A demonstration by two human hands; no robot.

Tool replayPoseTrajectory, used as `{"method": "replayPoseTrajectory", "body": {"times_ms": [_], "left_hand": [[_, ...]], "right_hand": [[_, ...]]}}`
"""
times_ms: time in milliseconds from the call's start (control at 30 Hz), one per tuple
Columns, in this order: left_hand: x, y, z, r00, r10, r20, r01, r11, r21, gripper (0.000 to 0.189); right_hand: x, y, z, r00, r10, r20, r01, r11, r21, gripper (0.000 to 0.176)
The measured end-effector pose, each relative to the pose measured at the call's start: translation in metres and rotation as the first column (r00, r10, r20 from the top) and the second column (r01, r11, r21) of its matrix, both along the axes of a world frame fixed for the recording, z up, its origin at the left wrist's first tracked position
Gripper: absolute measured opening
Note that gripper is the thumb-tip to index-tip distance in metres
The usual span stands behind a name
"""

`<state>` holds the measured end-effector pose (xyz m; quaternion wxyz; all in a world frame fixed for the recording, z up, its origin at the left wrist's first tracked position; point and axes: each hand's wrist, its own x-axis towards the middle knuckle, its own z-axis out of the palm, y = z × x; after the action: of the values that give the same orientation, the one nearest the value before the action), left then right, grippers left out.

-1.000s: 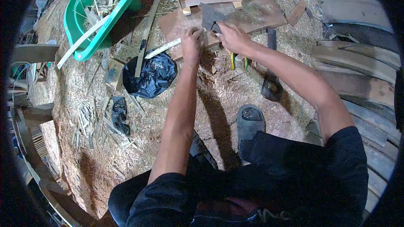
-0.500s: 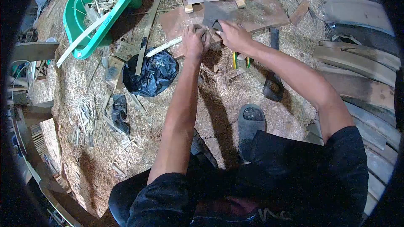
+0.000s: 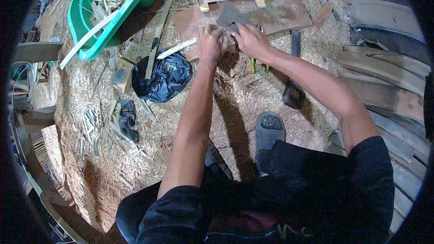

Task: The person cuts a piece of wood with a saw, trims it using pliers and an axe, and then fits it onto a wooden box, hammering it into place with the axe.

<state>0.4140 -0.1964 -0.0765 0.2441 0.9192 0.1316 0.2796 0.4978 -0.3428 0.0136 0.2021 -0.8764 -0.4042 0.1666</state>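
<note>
A sandal [image 3: 269, 129] lay short of both hands. The left hand [image 3: 209, 40] had its grip curled tight round a pale strip [image 3: 176, 49], probably pinning it to the board [image 3: 285, 11]. Touching it on the right, the right hand [image 3: 250, 40] clenched a dark blade [image 3: 228, 18], which lay just beyond the knuckles. A black bag [image 3: 162, 79] sat to the left.

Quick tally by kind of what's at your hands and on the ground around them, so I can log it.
hands: 2, left hand and right hand
dark blade: 1
pale stick: 1
green tub: 1
black bags: 2
grey sandal: 1
Total: 8
</note>
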Motion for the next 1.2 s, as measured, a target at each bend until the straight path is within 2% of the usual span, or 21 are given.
{"method": "replayPoseTrajectory", "body": {"times_ms": [100, 200, 300, 400, 500, 600, 700, 733, 800, 833, 900, 1000, 1100, 1200], "left_hand": [[-0.001, -0.001, 0.0, 1.0, 0.016, -0.013, -0.016, 1.0, 0.008, 0.025], [0.001, -0.003, 0.004, 1.0, 0.017, -0.003, -0.017, 1.0, 0.007, 0.025], [-0.001, -0.001, 0.002, 1.0, 0.021, -0.011, -0.02, 0.999, 0.034, 0.025], [-0.001, -0.002, 0.003, 0.999, 0.024, -0.029, -0.024, 1.0, 0.02, 0.025], [0.001, -0.003, 0.007, 1.0, 0.012, -0.025, -0.011, 1.0, 0.022, 0.025], [-0.003, -0.003, 0.011, 1.0, 0.016, -0.026, -0.016, 1.0, 0.011, 0.025], [-0.002, -0.002, 0.007, 0.997, 0.008, -0.074, -0.009, 1.0, -0.013, 0.029], [0.0, -0.001, 0.005, 0.995, -0.001, -0.099, -0.001, 1.0, -0.02, 0.031], [0.002, -0.001, 0.003, 1.0, 0.011, 0.003, -0.011, 1.0, 0.02, 0.026], [0.0, -0.003, 0.003, 0.999, 0.017, 0.047, -0.019, 0.999, 0.036, 0.023], [-0.002, -0.004, 0.003, 0.999, 0.014, 0.03, -0.015, 1.0, 0.027, 0.023], [0.001, 0.0, 0.003, 1.0, -0.001, -0.031, 0.0, 1.0, -0.011, 0.029], [0.001, 0.0, -0.001, 0.998, -0.006, -0.069, 0.004, 1.0, -0.022, 0.032], [0.0, -0.001, -0.005, 0.999, 0.014, -0.036, -0.013, 1.0, 0.014, 0.032]], "right_hand": [[0.002, -0.002, -0.016, 0.999, 0.035, 0.04, -0.035, 0.999, -0.009, 0.041], [0.003, -0.003, -0.019, 0.999, -0.005, 0.032, 0.002, 0.994, 0.108, 0.042], [0.004, -0.001, -0.023, 0.995, -0.031, 0.091, 0.007, 0.967, 0.253, 0.034], [0.005, -0.004, -0.023, 0.993, 0.032, 0.111, -0.049, 0.988, 0.149, 0.034], [0.005, -0.001, -0.009, 1.0, -0.002, 0.0, 0.002, 0.999, 0.045, 0.044], [0.004, 0.002, 0.002, 0.998, -0.023, -0.057, 0.025, 0.999, 0.035, 0.044], [0.006, -0.006, -0.026, 0.978, 0.049, 0.203, -0.097, 0.967, 0.235, 0.032], [0.009, -0.006, -0.028, 0.978, 0.03, 0.205, -0.08, 0.968, 0.239, 0.032], [0.01, -0.004, -0.031, 0.98, 0.004, 0.198, -0.053, 0.969, 0.241, 0.031], [0.006, -0.003, -0.022, 0.991, 0.007, 0.133, -0.028, 0.986, 0.162, 0.035], [0.005, -0.003, -0.008, 1.0, -0.003, 0.007, 0.003, 1.0, -0.001, 0.043], [0.006, 0.0, -0.009, 0.999, 0.028, 0.046, -0.027, 0.999, -0.018, 0.042], [0.003, 0.001, 0.001, 0.999, -0.018, -0.029, 0.022, 0.991, 0.133, 0.042], [0.009, -0.002, -0.007, 0.999, 0.004, 0.033, -0.008, 0.99, 0.143, 0.04]]}}
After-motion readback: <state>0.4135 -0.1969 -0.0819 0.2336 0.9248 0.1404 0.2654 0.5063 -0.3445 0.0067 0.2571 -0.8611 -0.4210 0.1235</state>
